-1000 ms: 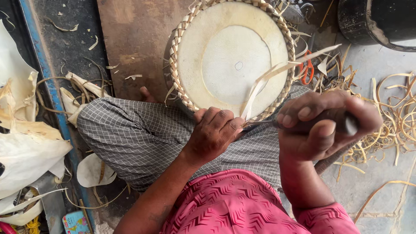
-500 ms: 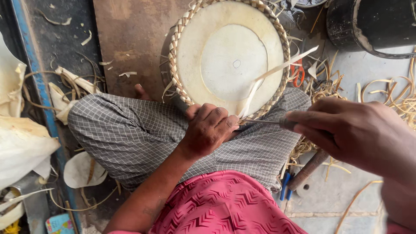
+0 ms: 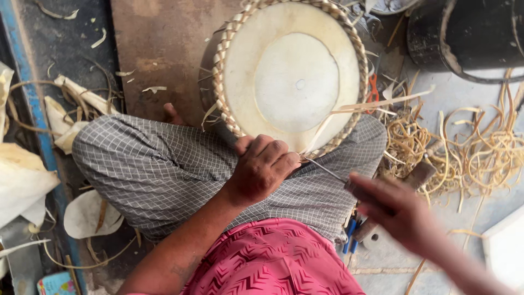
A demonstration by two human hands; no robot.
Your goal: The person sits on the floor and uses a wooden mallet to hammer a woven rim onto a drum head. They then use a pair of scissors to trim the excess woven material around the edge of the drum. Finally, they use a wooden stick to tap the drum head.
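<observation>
Grey concrete floor (image 3: pixel 464 104), littered with curled pale cane shavings (image 3: pixel 480 153), lies under one round woven cane-rimmed drum-like basket (image 3: pixel 289 76) resting against a checked grey lap (image 3: pixel 164 169). One left hand (image 3: pixel 262 166) is clenched on the basket's near rim, pinching a pale cane strip (image 3: pixel 360 106). One right hand (image 3: pixel 396 210), blurred, grips a thin metal awl (image 3: pixel 325 168) pointing at that rim. One black bucket (image 3: pixel 469 38) stands beyond, top right.

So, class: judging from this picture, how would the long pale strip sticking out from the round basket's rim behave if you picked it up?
The pale strip looks thin and flat, so probably light and bendy, flexing rather than snapping. It would likely spring back, like the curled cane offcuts nearby. Its end seems tucked into the woven rim, so it may resist pulling.
</observation>
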